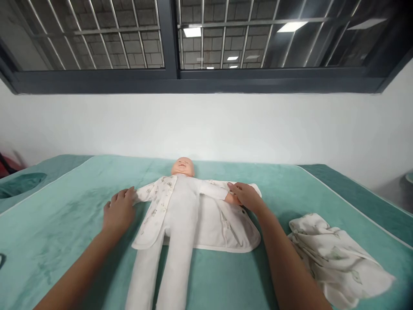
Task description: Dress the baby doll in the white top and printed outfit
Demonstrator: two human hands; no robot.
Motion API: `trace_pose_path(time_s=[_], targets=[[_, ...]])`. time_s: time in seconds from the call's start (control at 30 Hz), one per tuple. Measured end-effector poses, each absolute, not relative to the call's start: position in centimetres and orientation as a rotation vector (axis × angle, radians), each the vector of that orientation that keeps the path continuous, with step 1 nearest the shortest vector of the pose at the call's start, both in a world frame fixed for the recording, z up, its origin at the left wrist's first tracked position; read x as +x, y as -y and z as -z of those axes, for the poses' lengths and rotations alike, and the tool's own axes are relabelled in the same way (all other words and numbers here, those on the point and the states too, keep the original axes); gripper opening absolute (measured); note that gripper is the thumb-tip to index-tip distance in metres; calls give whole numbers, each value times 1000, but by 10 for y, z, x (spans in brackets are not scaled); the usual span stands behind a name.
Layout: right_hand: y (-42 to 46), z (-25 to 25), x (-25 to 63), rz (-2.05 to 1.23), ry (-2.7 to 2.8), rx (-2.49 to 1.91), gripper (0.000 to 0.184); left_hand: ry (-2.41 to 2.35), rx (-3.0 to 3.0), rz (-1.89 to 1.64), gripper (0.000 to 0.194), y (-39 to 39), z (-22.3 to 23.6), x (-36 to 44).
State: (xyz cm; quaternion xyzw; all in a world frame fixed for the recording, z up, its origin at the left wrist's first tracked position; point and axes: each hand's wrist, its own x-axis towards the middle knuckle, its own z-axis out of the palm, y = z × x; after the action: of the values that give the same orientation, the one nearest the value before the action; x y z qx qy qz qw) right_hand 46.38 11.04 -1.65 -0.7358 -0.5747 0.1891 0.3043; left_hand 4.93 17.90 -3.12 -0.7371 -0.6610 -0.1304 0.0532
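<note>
Here, a bald doll (182,202) in white lies face-up on the teal cover (226,280), one arm in a small-print, white-lined jacket (213,226), left hand (119,209) at its cuff, right hand (247,196) over the doll's hand (232,199), whether their fingers clamp I cannot tell.

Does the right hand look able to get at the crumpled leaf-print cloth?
Probably yes: the cloth lies close beside the right forearm, with nothing seen on top of it. The right hand, now at the doll's hand, would likely need to draw back.
</note>
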Motion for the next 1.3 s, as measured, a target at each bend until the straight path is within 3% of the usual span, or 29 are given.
trace_pose_path(time_s=[0.17,0.27,0.4,0.47,0.57,0.77,0.97,1.13,1.3], targets=[[-107,8,467,-702,1275,-1828,61,1843,-2416,869,47,-168,-3,107],[-106,2,464,-903,1012,-1624,59,1531,-2757,970,43,-156,-26,163],[-103,-3,458,-1069,932,-1361,55,1022,-3068,617,53,-146,-39,237],[-103,-3,456,-1070,1047,-1295,56,925,-3042,447,49,-147,-39,262],[-105,3,454,-924,1216,-1455,55,936,-2919,278,28,-156,-38,279],[-117,28,453,-638,1268,-1814,23,891,-2747,184,34,-170,-44,276],[-113,19,454,-648,1244,-1767,29,894,-2665,25,27,-169,-44,275],[-102,-2,447,-952,1056,-1345,40,1074,-2634,-43,24,-169,-37,284],[-99,-10,420,-1191,885,-923,32,1286,-2638,118,32,-161,-17,299]])
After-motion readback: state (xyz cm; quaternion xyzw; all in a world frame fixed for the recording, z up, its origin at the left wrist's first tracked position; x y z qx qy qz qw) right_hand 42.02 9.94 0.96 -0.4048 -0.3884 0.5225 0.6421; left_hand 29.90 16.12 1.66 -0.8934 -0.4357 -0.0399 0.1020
